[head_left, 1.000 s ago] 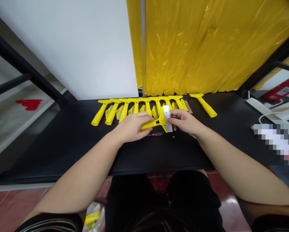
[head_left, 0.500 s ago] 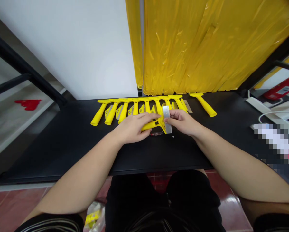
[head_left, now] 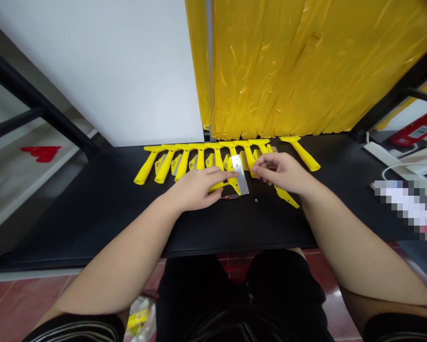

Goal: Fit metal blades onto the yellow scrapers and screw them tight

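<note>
From my end, the largest thing I have in front of me is the black table (head_left: 92, 213), with a row of yellow scrapers (head_left: 147, 168) along its far side, heads toward the back. A lone yellow handle (head_left: 306, 156) lies apart at the row's right end. My right hand (head_left: 285, 173) is just right of the work, fingers loosely curled and the thumb near the fingertips; I can't tell whether anything is pinched between them. My left hand (head_left: 201, 189) is closed around the handle of a scraper (head_left: 220, 186), held over the near middle of the table, its head pointing right; my index finger reaches along to the blade (head_left: 241, 178) lying across that head. A yellow plate (head_left: 287, 197) shows from under my right hand, near the wrist. Below the held scraper I see part of a screwdriver (head_left: 229, 196), and right of that, a tiny nut (head_left: 256, 200).
</note>
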{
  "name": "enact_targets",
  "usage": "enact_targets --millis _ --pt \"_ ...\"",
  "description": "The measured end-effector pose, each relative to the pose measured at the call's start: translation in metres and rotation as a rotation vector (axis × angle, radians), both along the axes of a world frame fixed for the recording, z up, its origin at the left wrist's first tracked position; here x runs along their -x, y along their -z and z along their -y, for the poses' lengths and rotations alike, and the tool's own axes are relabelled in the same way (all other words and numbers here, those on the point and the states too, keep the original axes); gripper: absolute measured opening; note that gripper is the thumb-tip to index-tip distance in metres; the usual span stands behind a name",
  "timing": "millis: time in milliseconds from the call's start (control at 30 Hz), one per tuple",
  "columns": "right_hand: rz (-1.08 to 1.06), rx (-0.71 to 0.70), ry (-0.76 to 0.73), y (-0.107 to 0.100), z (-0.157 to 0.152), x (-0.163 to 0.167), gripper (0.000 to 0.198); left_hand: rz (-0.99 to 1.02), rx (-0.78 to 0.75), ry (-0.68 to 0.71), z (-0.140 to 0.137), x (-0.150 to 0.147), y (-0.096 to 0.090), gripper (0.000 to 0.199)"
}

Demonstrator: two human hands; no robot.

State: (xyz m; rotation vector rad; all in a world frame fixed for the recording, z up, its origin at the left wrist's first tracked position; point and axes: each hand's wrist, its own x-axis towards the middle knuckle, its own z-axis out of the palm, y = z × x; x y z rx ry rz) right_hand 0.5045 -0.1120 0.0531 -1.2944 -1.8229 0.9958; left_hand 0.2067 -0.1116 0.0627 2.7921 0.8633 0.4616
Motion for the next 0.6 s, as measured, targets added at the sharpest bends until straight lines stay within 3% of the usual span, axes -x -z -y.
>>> enact_targets --millis 67,167,267,433,600 --pt "0.243 -0.009 0.002 -0.004 -0.003 -0.026 0.030 -0.001 0.010 -0.001 -0.001 0.001 0.000 0.055" --pt "0.576 0.204 -0.048 -0.006 -0.007 -0.057 0.033 -0.002 0.025 0.002 -0.003 0.003 0.001 0.055" --pt "0.791 0.271 0.005 -0.005 -0.008 -0.067 0.042 0.014 0.031 0.009 -0.005 0.004 0.002 0.060" --pt "0.757 0.414 0.002 -0.005 -0.004 -0.053 0.047 0.025 0.039 -0.001 -0.005 0.006 0.003 0.064" --pt "0.718 0.293 -0.151 -0.002 0.002 -0.041 0.039 0.042 0.058 -0.011 -0.005 0.005 0.003 0.062"
